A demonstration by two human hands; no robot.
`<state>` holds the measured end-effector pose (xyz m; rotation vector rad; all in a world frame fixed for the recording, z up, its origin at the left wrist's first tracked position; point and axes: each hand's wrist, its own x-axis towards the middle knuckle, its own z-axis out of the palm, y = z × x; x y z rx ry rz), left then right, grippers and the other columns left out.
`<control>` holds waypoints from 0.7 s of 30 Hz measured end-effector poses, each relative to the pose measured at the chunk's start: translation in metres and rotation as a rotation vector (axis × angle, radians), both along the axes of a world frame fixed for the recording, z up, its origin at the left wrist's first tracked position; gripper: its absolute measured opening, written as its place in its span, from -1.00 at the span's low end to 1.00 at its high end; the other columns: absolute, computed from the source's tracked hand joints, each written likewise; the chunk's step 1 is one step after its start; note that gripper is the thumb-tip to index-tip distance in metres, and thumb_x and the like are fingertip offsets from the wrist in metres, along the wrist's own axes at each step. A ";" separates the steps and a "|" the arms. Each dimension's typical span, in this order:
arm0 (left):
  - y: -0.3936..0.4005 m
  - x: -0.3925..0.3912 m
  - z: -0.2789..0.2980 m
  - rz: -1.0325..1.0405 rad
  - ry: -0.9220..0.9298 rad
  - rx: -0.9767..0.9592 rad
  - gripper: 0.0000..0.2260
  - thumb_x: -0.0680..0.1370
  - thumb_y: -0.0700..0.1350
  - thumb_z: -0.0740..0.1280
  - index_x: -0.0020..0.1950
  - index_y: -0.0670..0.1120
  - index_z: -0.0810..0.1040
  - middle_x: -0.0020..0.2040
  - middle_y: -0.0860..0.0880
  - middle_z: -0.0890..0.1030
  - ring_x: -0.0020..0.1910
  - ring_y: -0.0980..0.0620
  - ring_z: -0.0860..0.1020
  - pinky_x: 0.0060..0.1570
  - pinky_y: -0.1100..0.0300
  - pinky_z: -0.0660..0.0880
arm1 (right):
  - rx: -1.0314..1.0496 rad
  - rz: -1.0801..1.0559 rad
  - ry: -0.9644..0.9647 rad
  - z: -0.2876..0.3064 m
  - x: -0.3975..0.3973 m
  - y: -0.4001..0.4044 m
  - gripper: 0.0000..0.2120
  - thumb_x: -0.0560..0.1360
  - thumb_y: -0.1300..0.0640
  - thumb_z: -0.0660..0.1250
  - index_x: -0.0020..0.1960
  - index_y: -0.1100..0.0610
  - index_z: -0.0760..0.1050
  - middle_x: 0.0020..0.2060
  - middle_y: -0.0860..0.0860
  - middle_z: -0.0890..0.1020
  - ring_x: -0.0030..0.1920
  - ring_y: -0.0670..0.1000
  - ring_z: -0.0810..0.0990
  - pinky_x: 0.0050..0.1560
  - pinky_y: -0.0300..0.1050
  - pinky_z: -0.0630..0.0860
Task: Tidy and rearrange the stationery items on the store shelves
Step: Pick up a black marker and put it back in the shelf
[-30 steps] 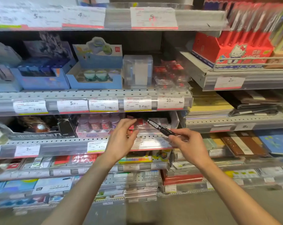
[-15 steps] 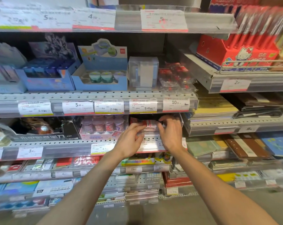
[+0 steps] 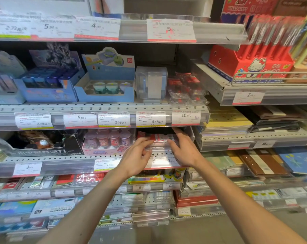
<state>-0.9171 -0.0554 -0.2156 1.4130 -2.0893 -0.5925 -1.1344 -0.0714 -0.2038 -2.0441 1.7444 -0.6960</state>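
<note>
Probably light and slippery, the clear-wrapped packets (image 3: 160, 140) sit between the left hand (image 3: 137, 156) and right hand (image 3: 183, 149), whose half-curled fingers (image 3: 146, 140) press the ends, best gripped at the stiffer edges.

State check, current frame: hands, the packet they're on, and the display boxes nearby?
left hand: fingers on the packet's left end
right hand: fingers spread over the packet's right end
clear packet with red-white label: lying flat on shelf, between both hands
pink display box: upright, full of small bottles
blue display box: open-fronted, partly empty
clear plastic case: upright, closed

Red-white clear-wrapped packets (image 3: 162, 140) stacked flat on third shelf (image 3: 61, 160).
</note>
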 end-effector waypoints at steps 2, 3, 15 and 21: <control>-0.001 0.003 -0.001 0.012 -0.001 -0.024 -0.62 0.62 -0.05 0.24 0.46 -0.01 0.41 0.30 0.13 0.39 -0.11 0.19 0.54 0.12 0.13 0.49 | -0.071 -0.011 0.082 0.004 -0.008 0.006 -0.56 0.61 -0.06 0.20 0.42 0.10 0.35 0.26 0.10 0.52 0.31 0.10 0.43 0.32 -0.02 0.40; -0.002 0.005 -0.001 0.020 -0.013 -0.031 -0.61 0.63 -0.04 0.24 0.46 0.00 0.40 0.27 0.13 0.39 -0.12 0.19 0.53 0.10 0.13 0.49 | -0.118 -0.012 0.128 0.006 -0.011 0.010 -0.60 0.60 -0.02 0.22 0.40 0.09 0.38 0.22 0.09 0.53 0.27 0.08 0.45 0.29 -0.06 0.39; -0.021 -0.007 0.001 0.133 -0.341 -0.048 -0.55 0.62 0.05 0.24 0.50 0.03 0.32 0.49 -0.04 0.37 0.36 -0.11 0.46 0.24 0.01 0.46 | -0.104 0.091 0.326 -0.008 -0.004 0.001 -0.59 0.60 0.15 0.20 0.45 0.11 0.34 0.33 0.10 0.48 0.37 0.12 0.37 0.40 -0.02 0.34; -0.020 0.000 0.001 0.138 -0.303 -0.112 -0.62 0.63 0.06 0.24 0.44 0.03 0.41 0.38 0.00 0.50 0.26 -0.08 0.54 0.10 0.02 0.51 | -0.069 0.099 0.355 -0.007 -0.008 -0.003 -0.56 0.63 0.11 0.18 0.51 0.06 0.28 0.31 0.11 0.45 0.33 0.16 0.37 0.37 0.03 0.36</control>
